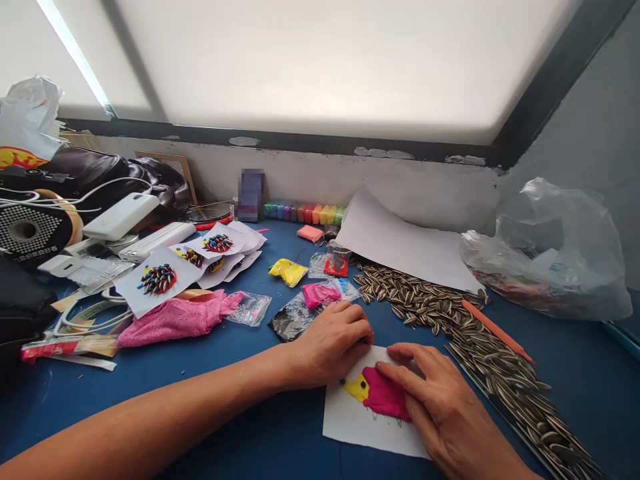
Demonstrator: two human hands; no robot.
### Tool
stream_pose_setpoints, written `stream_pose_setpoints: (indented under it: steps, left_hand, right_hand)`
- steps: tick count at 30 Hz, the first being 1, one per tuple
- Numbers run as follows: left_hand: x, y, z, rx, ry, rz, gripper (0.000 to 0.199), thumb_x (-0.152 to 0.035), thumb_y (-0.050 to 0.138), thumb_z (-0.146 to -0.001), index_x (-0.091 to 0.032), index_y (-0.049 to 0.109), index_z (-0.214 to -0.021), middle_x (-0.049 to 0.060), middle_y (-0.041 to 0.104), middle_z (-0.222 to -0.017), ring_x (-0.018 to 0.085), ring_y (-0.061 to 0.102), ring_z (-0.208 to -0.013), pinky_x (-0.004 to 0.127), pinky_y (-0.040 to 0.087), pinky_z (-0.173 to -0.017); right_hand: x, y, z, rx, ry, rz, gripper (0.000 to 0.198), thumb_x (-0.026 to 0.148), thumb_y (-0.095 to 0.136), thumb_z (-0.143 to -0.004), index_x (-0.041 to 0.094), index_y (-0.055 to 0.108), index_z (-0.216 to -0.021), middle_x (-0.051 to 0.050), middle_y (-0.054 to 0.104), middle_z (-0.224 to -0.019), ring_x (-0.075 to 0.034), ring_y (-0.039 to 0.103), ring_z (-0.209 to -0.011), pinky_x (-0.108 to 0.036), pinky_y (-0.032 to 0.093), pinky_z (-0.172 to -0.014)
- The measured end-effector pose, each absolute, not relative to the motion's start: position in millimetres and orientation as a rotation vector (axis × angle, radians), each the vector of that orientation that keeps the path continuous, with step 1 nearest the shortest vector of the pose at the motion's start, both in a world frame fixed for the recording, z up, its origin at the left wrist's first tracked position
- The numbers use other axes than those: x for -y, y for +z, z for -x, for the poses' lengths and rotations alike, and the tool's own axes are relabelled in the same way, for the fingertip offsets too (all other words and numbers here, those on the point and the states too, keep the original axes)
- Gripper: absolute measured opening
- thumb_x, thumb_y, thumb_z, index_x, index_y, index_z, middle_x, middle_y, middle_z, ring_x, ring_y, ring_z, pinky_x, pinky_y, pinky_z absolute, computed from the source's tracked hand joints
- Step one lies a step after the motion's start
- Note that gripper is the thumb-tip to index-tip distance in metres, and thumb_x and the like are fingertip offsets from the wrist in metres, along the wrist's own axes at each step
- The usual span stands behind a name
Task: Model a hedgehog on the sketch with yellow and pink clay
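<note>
A small white paper (345,420) lies before me on the blue table. On it is a hedgehog figure made of modelling clay, with a magenta body (383,393) and a yellow face (356,387) bearing a black eye and a dark nose. My left hand (337,343) rests with curled fingers over the paper's upper left edge; whatever is under its fingertips is hidden. From the right, my right hand (445,400) reaches over the sheet with fingers stretched out, the index fingertip touching the magenta clay and the palm covering the paper's right side.
Sunflower seeds (490,347) spread along the right, with an orange pencil-like stick (497,331) on them. Clay packets, yellow (289,271) and pink (321,293), lie ahead. Finished-looking hedgehog cards (159,279) and a pink cloth (177,320) are at left; a plastic bag (560,260) sits at right.
</note>
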State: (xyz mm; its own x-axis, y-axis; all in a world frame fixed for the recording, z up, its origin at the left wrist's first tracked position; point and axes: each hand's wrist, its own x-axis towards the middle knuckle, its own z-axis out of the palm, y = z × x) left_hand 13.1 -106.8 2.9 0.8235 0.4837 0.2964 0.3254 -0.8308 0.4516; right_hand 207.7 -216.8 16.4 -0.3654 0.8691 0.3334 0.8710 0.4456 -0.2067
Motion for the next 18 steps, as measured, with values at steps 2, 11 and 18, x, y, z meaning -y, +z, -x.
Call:
stream_pose_setpoints:
  steps: [2, 11, 18]
  left_hand:
    - [106.5, 4.0, -13.0, -0.610, 0.563, -2.613, 0.013, -0.020, 0.047, -0.093, -0.017, 0.060, -0.091, 0.006, 0.059, -0.097, 0.018, 0.051, -0.090, 0.033, 0.042, -0.085]
    - [105.3, 3.2, -13.1, -0.613, 0.543, -2.598, 0.012, -0.020, 0.048, -0.092, -0.018, 0.060, -0.090, 0.006, 0.059, -0.096, 0.019, 0.051, -0.091, 0.033, 0.041, -0.084]
    - [105.1, 0.2, -13.5, -0.590, 0.621, -2.600, 0.010, -0.017, 0.050, -0.090, -0.017, 0.060, -0.089, 0.006, 0.059, -0.094, 0.017, 0.050, -0.087, 0.032, 0.041, -0.083]
  right_hand:
    - [217.6, 14.0, -208.4, 2.302, 0.025, 1.490, 0.040, 0.009, 0.048, -0.085, 0.029, 0.070, -0.111, -0.009, 0.066, -0.113, -0.022, 0.063, -0.101, -0.041, 0.055, -0.085]
    - [217.7, 23.8, -211.4, 2.347, -0.009, 1.445, 0.046, 0.006, 0.043, -0.085, 0.028, 0.068, -0.117, -0.008, 0.069, -0.111, -0.020, 0.066, -0.099, -0.036, 0.057, -0.083]
    - [216.0, 24.9, -212.4, 2.411, -0.103, 1.383, 0.041, 0.007, 0.043, -0.085, 0.024, 0.072, -0.109, -0.010, 0.071, -0.111, -0.022, 0.069, -0.098, -0.039, 0.058, -0.080]
